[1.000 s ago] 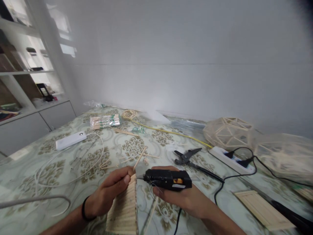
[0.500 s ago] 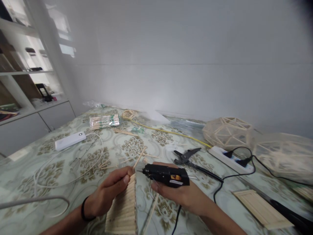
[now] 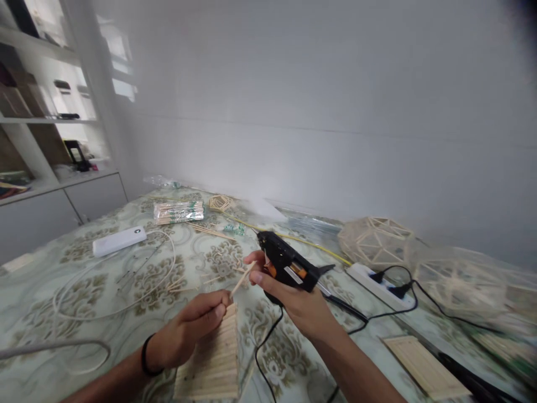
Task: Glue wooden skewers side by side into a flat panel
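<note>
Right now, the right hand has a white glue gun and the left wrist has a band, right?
No: in the head view the glue gun is mostly black. The right hand does hold it, and the left wrist has a band.

We see a black glue gun (image 3: 289, 260) tilted, nozzle pointing up and leftward, clear of the pale, ribbed wooden panel (image 3: 212, 358) below. A thin wooden stick (image 3: 241, 281) slants near the panel's top edge; whether they touch, we can't quite tell.

Open tablecloth (image 3: 281, 358) right of slatted panel (image 3: 212, 364), black cord (image 3: 257, 352) crossing, glue gun (image 3: 289, 263) and power strip (image 3: 380, 286) beyond
</note>
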A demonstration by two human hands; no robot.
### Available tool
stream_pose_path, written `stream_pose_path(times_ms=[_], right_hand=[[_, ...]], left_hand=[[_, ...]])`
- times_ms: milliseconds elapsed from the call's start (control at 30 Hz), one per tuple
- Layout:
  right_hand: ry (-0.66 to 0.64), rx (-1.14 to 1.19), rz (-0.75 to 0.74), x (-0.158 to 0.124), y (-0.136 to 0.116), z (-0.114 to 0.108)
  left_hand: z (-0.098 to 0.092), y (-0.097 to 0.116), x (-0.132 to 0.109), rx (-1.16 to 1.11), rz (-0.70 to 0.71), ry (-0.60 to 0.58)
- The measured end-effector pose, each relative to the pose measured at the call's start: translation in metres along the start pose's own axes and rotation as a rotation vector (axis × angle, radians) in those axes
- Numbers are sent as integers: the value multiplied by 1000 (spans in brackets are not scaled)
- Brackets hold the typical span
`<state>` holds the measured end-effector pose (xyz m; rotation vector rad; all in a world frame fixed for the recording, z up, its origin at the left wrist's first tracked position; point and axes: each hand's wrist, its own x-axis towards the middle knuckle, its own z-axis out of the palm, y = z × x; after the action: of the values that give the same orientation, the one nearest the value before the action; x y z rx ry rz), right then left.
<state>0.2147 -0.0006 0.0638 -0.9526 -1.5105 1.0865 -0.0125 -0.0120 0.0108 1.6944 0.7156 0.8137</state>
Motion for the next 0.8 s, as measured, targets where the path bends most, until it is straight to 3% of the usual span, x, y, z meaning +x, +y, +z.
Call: stream_pose_path(times_ms=[167,433,600,800], right_hand=[[-62,-63,-80,9,-17,10],[84,-201,-147,12,-21,4],[291,-233,-213,7,-26,-9],[584,-350,-353,-9,-36,-18]], left_hand=[[-3,7,-3,2,38,-16],[-13,3,-7,31,31,-39],[-16,0,-9,79,31,14],[-15,-4,-5,56,46,195]])
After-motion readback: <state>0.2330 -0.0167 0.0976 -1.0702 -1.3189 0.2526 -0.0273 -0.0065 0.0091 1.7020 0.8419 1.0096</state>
